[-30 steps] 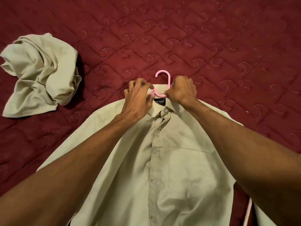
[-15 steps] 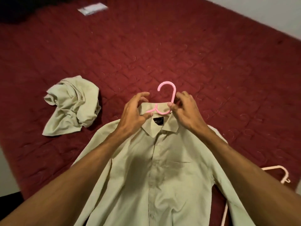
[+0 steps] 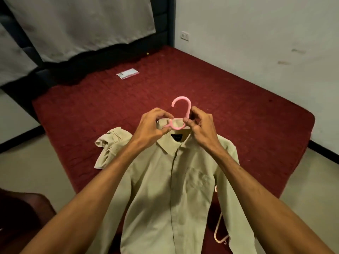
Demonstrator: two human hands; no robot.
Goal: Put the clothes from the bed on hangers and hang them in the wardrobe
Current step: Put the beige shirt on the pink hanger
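A pale green button-up shirt (image 3: 176,189) hangs in front of me on a pink hanger (image 3: 180,110), lifted off the red bed (image 3: 229,110). Only the hanger's hook and neck show above the collar. My left hand (image 3: 150,129) pinches the left side of the collar beside the hook. My right hand (image 3: 200,125) grips the neck of the hanger at the collar's right side. A second pale green garment (image 3: 110,147) lies crumpled on the bed, left of the shirt.
A pale pink hanger (image 3: 220,230) lies on the bed at the lower right, partly behind the shirt sleeve. A small clear packet (image 3: 127,73) lies far back on the bed. Dark headboard (image 3: 161,21) behind, white wall (image 3: 256,43) to the right, tiled floor (image 3: 36,171) on the left.
The shirt on the pink hanger has been lifted from flat on the bed to hanging in the air. My view has risen and now takes in the whole bed and room.
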